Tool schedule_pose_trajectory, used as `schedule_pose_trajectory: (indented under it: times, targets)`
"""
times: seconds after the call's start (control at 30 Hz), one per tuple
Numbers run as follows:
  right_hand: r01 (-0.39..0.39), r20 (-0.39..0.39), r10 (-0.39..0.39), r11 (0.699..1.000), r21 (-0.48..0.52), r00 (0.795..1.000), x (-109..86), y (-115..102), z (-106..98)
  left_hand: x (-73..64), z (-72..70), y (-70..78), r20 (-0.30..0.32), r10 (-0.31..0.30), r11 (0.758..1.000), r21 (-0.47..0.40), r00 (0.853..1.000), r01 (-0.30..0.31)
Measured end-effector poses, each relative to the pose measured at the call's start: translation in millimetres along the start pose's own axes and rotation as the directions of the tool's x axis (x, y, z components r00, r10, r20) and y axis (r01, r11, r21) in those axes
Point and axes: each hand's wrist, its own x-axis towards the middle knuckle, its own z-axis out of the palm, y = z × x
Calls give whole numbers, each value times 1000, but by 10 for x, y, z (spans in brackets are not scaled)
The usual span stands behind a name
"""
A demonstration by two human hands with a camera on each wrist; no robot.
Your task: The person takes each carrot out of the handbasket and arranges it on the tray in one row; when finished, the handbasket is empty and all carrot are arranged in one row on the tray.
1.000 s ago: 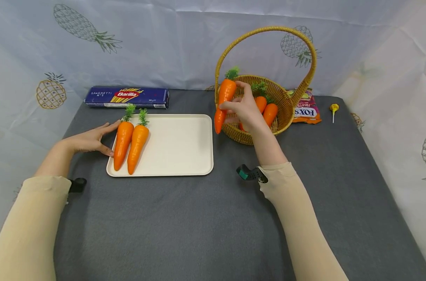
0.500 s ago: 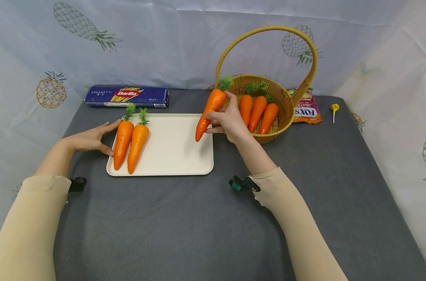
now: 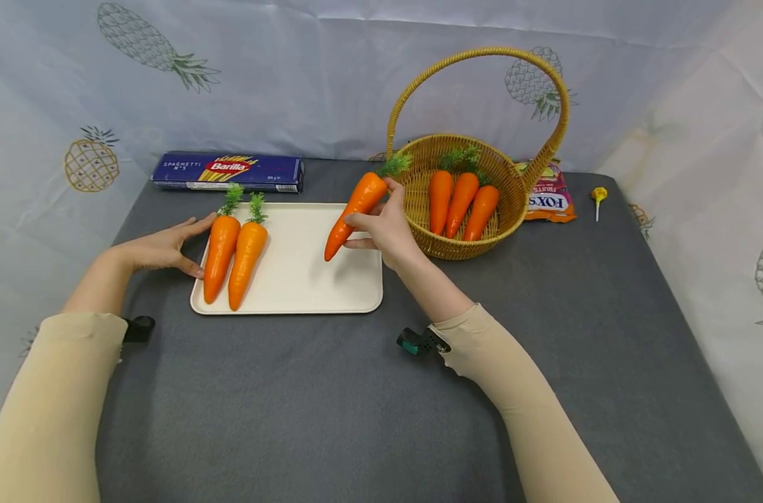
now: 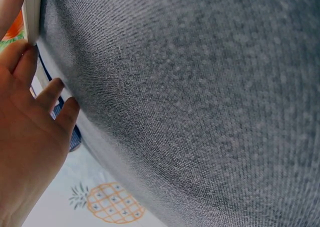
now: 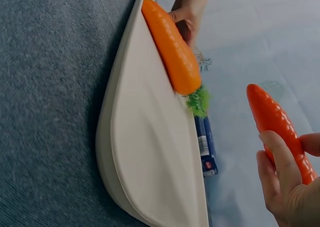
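My right hand holds an orange carrot by its thick part, above the right side of the white tray. Its green top points back toward the basket and its tip slants down to the left. In the right wrist view, thumb and fingers close around the carrot, well off the tray surface. Two more carrots, a left one and a right one, lie side by side at the tray's left end. Along that end rests my left hand, fingers spread, fingertips at the tray's rim.
A wicker basket with a tall handle holds three carrots at back right. Beside it lie a Fox's candy bag and a yellow lollipop. A blue Barilla spaghetti box sits behind the tray.
My right hand has carried the carrot leftward from the basket's front left to above the tray's right side, tilting it further. The left hand and the two carrots on the tray stay put.
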Motion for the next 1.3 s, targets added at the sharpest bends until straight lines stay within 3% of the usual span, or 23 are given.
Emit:
schedule_pose_trajectory:
  times: [0.37, 0.73, 1.3]
  targets:
    - [13, 18, -13, 1000, -13, 1000, -37, 98, 121, -4, -2, -9, -2, 6, 1000, -5, 1000, -6]
    - [36, 79, -28, 994, -102, 996, -48, 182, 252, -1, -4, -3, 1, 6, 1000, -5, 1000, -6]
    - [-28, 111, 47, 987, -161, 993, 85, 348, 437, 6, -9, -15, 0, 7, 1000, -1, 1000, -7]
